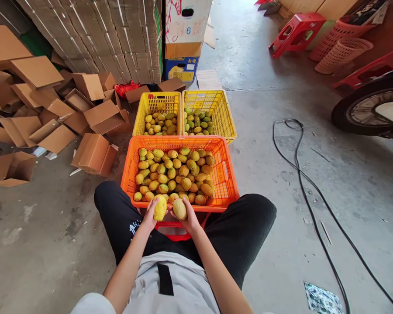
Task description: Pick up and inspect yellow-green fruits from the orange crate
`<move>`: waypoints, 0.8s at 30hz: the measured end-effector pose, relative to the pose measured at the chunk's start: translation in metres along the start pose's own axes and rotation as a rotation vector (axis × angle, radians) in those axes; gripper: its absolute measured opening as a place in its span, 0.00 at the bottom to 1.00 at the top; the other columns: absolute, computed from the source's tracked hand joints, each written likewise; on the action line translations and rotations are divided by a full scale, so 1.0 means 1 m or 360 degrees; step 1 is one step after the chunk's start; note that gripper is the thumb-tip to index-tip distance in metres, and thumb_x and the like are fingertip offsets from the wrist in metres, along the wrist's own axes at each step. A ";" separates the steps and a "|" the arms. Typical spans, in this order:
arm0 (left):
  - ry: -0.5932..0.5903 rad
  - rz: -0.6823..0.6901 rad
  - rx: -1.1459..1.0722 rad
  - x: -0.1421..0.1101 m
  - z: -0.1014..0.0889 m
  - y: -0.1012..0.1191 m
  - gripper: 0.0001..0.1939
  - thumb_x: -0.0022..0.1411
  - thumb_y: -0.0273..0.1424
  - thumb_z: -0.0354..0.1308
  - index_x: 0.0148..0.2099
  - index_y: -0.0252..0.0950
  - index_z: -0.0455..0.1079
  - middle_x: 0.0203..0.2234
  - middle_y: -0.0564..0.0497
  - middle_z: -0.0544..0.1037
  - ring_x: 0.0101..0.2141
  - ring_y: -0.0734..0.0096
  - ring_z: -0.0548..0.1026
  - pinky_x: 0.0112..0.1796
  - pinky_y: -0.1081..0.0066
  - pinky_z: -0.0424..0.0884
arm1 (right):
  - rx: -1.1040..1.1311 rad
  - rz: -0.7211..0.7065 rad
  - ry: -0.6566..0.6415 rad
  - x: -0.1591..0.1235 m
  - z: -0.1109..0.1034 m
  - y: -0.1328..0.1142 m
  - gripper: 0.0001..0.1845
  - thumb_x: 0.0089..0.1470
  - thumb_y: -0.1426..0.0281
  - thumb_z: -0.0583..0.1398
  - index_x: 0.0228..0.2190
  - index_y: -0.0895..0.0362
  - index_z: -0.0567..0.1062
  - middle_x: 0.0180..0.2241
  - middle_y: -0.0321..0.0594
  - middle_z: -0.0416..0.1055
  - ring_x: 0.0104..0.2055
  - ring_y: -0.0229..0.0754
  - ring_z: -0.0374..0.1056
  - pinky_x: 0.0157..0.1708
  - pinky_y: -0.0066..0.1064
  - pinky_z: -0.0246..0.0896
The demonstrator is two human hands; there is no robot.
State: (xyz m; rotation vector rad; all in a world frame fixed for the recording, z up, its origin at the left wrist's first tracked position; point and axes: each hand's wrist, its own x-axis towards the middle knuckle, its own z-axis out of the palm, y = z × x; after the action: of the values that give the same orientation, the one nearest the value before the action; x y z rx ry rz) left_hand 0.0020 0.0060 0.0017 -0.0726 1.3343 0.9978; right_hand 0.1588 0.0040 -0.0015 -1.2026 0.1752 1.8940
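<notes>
My left hand [150,213] is closed around a yellow fruit [160,208], held just over the near rim of the orange crate [228,174]. Beside it, my right hand [189,216] grips a second yellow-brown fruit [180,209]. The two fruits sit side by side, almost touching. The orange crate between my knees is full of yellow and green fruits [175,172]. Behind it stand two yellow crates: the left yellow crate [157,102] holds yellowish fruits, the right yellow crate [216,104] holds greener ones.
Loose cardboard boxes [49,117] litter the floor at left, with flattened carton stacks [111,35] behind. A black cable [314,209] snakes across the concrete at right. A vehicle wheel [373,109], red stools [296,30] and pink baskets [343,52] stand at far right.
</notes>
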 end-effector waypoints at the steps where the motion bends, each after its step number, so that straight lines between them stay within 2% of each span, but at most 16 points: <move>1: 0.0026 0.0016 -0.0014 -0.001 0.000 -0.001 0.20 0.62 0.32 0.70 0.54 0.36 0.72 0.36 0.47 0.84 0.33 0.64 0.84 0.34 0.68 0.82 | -0.0041 -0.0042 -0.0021 -0.001 0.000 0.001 0.14 0.51 0.59 0.70 0.36 0.53 0.78 0.30 0.39 0.80 0.33 0.45 0.78 0.34 0.35 0.77; 4: 0.0108 0.0044 -0.0076 -0.003 0.002 -0.001 0.25 0.58 0.25 0.71 0.56 0.38 0.70 0.37 0.49 0.85 0.35 0.64 0.84 0.38 0.67 0.83 | -0.0181 -0.0220 -0.0051 -0.003 0.001 0.003 0.21 0.41 0.59 0.76 0.36 0.51 0.78 0.32 0.35 0.78 0.33 0.44 0.76 0.31 0.33 0.75; 6: 0.0127 0.0035 -0.0099 -0.003 0.003 -0.001 0.22 0.58 0.25 0.70 0.54 0.37 0.71 0.35 0.49 0.84 0.33 0.65 0.83 0.37 0.66 0.83 | -0.0242 -0.0292 -0.0056 -0.003 0.001 0.003 0.23 0.38 0.59 0.77 0.36 0.50 0.79 0.32 0.33 0.77 0.33 0.43 0.74 0.30 0.33 0.74; 8: 0.0117 -0.0007 -0.0101 -0.003 0.003 0.001 0.16 0.62 0.30 0.67 0.51 0.35 0.73 0.30 0.50 0.83 0.28 0.65 0.82 0.34 0.65 0.83 | -0.0257 -0.0308 -0.0082 -0.004 0.001 0.002 0.23 0.37 0.58 0.77 0.36 0.51 0.80 0.33 0.34 0.77 0.33 0.43 0.74 0.32 0.35 0.75; 11: 0.0069 -0.0087 -0.0115 -0.004 0.004 0.005 0.14 0.69 0.38 0.58 0.49 0.32 0.75 0.26 0.48 0.81 0.25 0.63 0.81 0.33 0.63 0.83 | -0.0245 -0.0311 -0.0131 -0.005 0.001 0.002 0.23 0.39 0.57 0.76 0.38 0.52 0.82 0.36 0.37 0.78 0.35 0.45 0.75 0.36 0.38 0.75; 15: -0.0033 -0.0152 -0.0159 -0.008 0.006 0.009 0.20 0.74 0.39 0.49 0.50 0.30 0.76 0.28 0.44 0.83 0.30 0.58 0.84 0.38 0.61 0.84 | -0.0280 -0.0346 -0.0100 -0.002 0.001 0.002 0.22 0.44 0.55 0.72 0.40 0.52 0.84 0.37 0.38 0.80 0.35 0.45 0.75 0.35 0.37 0.75; 19: -0.0087 -0.0188 -0.0157 -0.009 0.006 0.009 0.23 0.75 0.39 0.46 0.49 0.27 0.76 0.27 0.41 0.83 0.32 0.57 0.85 0.40 0.61 0.84 | -0.0270 -0.0240 -0.0063 0.003 -0.001 0.002 0.20 0.50 0.53 0.67 0.41 0.51 0.83 0.32 0.39 0.82 0.34 0.46 0.76 0.33 0.35 0.74; 24: -0.0089 -0.0186 -0.0185 -0.004 0.002 0.007 0.24 0.73 0.40 0.49 0.52 0.23 0.75 0.28 0.39 0.83 0.28 0.58 0.83 0.34 0.62 0.83 | -0.0163 -0.0209 -0.0044 0.014 -0.006 0.007 0.20 0.53 0.53 0.64 0.41 0.52 0.82 0.31 0.42 0.82 0.32 0.48 0.78 0.31 0.37 0.74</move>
State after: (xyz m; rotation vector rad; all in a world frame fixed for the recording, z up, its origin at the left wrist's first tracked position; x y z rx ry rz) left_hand -0.0004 0.0095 0.0086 -0.2066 1.2068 0.9707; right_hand 0.1554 0.0046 -0.0177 -1.2252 -0.0159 1.8220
